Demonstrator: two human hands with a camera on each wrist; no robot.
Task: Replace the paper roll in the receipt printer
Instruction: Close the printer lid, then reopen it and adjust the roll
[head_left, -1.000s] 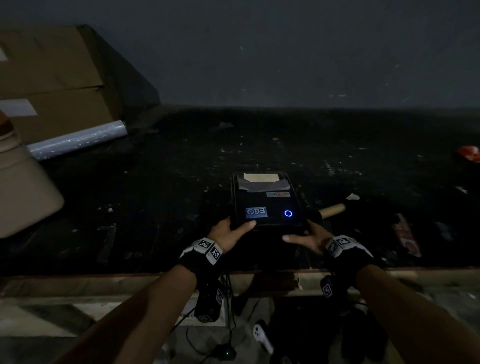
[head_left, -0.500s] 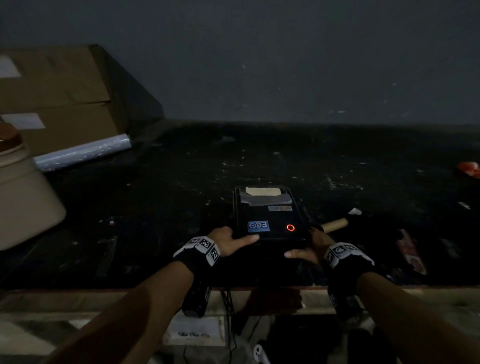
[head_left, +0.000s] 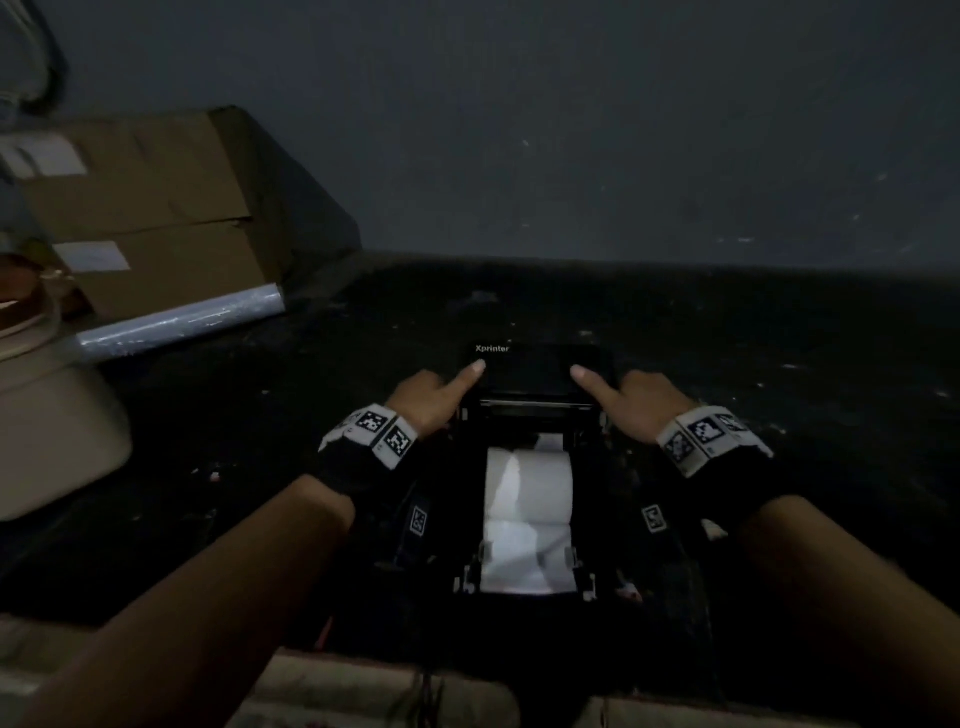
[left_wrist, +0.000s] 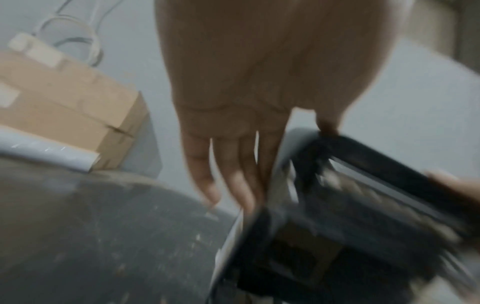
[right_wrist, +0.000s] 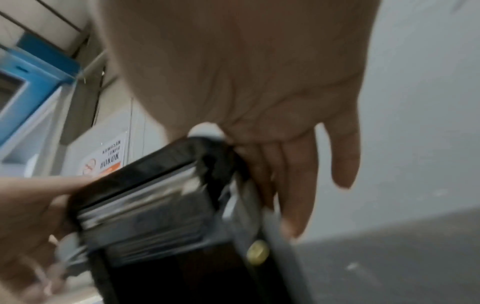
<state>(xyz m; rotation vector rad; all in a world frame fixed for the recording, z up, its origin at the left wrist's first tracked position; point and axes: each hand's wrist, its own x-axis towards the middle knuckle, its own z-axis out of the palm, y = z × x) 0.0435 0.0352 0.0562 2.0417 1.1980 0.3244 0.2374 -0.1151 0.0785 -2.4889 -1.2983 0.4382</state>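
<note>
Both open-fingered: left hand (head_left: 423, 402), right hand (head_left: 649, 408), thumbs pressing black receipt-printer lid (head_left: 535, 373). Best going evenly, fully back, clearing white paper roll (head_left: 530, 483).

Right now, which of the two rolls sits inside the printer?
The white paper roll, lying in the bay of the open printer. The other, a shiny film roll, lies far left beside the cardboard box.

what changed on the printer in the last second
The lid swung up and away, baring the paper roll; the left hand and right hand moved from its near edge to its sides, thumbs on it. The printer and cardboard box stayed put.
</note>
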